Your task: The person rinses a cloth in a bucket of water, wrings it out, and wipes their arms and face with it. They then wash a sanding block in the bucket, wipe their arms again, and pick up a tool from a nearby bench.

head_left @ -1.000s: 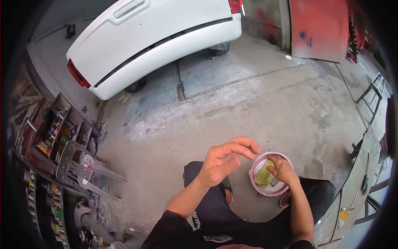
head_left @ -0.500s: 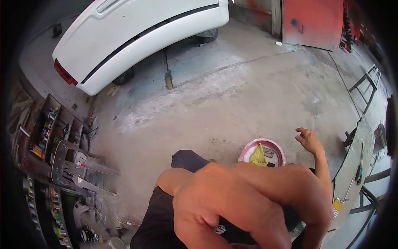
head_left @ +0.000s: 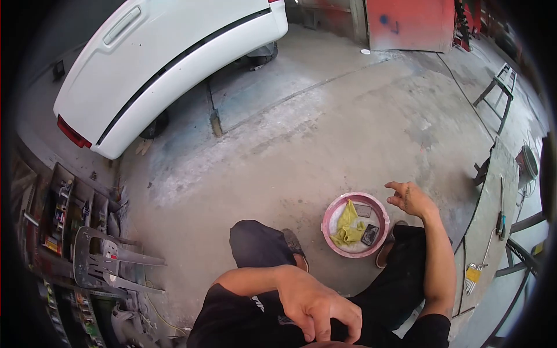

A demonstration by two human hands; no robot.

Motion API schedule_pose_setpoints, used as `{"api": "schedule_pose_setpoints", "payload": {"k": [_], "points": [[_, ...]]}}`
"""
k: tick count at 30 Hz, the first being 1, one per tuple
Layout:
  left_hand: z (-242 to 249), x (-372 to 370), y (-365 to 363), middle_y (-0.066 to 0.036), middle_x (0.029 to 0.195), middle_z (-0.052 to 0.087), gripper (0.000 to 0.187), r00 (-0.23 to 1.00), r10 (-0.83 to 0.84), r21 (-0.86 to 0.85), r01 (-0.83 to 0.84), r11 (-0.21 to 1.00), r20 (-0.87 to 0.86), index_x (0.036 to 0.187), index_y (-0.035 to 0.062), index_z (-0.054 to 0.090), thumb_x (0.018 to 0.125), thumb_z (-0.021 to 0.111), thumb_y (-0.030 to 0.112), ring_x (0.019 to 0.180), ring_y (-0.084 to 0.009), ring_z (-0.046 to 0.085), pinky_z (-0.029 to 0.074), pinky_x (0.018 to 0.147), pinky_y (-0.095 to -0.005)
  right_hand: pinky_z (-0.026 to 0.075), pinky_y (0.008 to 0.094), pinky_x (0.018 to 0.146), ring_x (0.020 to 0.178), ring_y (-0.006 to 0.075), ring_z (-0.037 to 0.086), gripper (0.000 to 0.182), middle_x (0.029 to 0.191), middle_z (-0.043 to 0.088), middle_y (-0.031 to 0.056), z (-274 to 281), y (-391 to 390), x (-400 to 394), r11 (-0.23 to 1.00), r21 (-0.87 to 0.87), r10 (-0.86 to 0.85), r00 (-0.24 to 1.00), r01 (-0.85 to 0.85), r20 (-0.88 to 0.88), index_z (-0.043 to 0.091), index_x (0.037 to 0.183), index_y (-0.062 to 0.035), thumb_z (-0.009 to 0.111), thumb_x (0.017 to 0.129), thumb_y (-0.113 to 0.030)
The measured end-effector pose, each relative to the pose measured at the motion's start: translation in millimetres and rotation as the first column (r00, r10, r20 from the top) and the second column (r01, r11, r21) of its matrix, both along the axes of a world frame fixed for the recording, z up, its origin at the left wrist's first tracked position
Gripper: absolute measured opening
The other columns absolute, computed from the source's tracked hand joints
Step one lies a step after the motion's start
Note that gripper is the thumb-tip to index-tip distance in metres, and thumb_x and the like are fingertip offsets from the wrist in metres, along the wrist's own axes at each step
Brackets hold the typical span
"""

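Low in the view, my left hand (head_left: 319,304) hangs palm down in front of my body, its fingers curled a little and spread, nothing seen in them. To the right, my right hand (head_left: 409,199) is held out above my right knee with fingers apart and empty. Just left of it, on the floor between my feet, stands a round pink basin (head_left: 326,233). In the basin lie a yellow-green cloth (head_left: 346,223), a dark block (head_left: 369,235) and a greyish pad (head_left: 362,210).
A white vehicle (head_left: 174,64) is at the upper left. A grey plastic chair (head_left: 93,255) and shelves (head_left: 55,214) with small items line the left side. On the right are a board (head_left: 484,232) with tools and a metal stand (head_left: 502,87). A red panel (head_left: 409,26) is at the back.
My left hand and forearm have dropped lower, away from the camera, uncovering the basin, the pads and my feet. My right hand has shifted slightly left and down in the view, which itself has shifted.
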State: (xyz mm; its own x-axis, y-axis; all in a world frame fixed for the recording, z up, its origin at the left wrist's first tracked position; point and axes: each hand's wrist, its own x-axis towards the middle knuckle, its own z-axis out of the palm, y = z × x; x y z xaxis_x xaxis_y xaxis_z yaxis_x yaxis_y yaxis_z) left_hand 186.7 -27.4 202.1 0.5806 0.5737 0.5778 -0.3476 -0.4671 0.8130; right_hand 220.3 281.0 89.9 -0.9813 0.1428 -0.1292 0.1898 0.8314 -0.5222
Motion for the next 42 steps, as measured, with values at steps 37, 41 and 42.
{"api": "schedule_pose_setpoints", "payload": {"k": [37, 41, 42], "points": [[-74.3, 5.1, -79.0, -0.011, 0.106, 0.064, 0.017, 0.941, 0.270, -0.338, -0.326, 0.883, -0.203, 0.105, -0.0011, 0.065, 0.089, 0.069, 0.005, 0.099, -0.0261, 0.062, 0.049, 0.086, -0.0366, 0.052, 0.0339, 0.071, 0.079, 0.0221, 0.068, 0.013, 0.083, 0.071, 0.0136, -36.2, -169.2, 76.9, 0.737, -0.632, 0.431, 0.887, -0.238, 0.168, 0.069, 0.096, 0.0000, 0.069, 0.088, -0.010], [-53.0, 1.1, -86.5, -0.011, 0.093, 0.064, 0.007, 0.912, 0.374, -0.398, -0.410, 0.820, -0.169, 0.087, -0.0011, 0.062, 0.089, 0.068, 0.003, 0.089, -0.0268, 0.061, 0.047, 0.079, -0.0379, 0.051, 0.0325, 0.071, 0.081, 0.0174, 0.067, 0.014, 0.090, 0.071, 0.0105, 2.4, -165.1, 64.1, 0.740, -0.672, 0.150, 0.980, -0.023, 0.132, 0.070, 0.097, -0.0006, 0.070, 0.089, -0.012], [-44.5, -8.8, -86.9, -0.012, 0.094, 0.064, 0.004, 0.869, 0.478, -0.415, -0.485, 0.769, -0.130, 0.090, -0.0006, 0.064, 0.089, 0.067, 0.002, 0.088, -0.0273, 0.061, 0.048, 0.079, -0.0376, 0.051, 0.0306, 0.071, 0.081, 0.0149, 0.066, 0.015, 0.090, 0.071, 0.0088, 8.1, -164.8, 62.3, 0.722, -0.686, 0.210, 0.973, -0.090, 0.093, 0.070, 0.099, -0.0003, 0.071, 0.089, -0.011]]}}
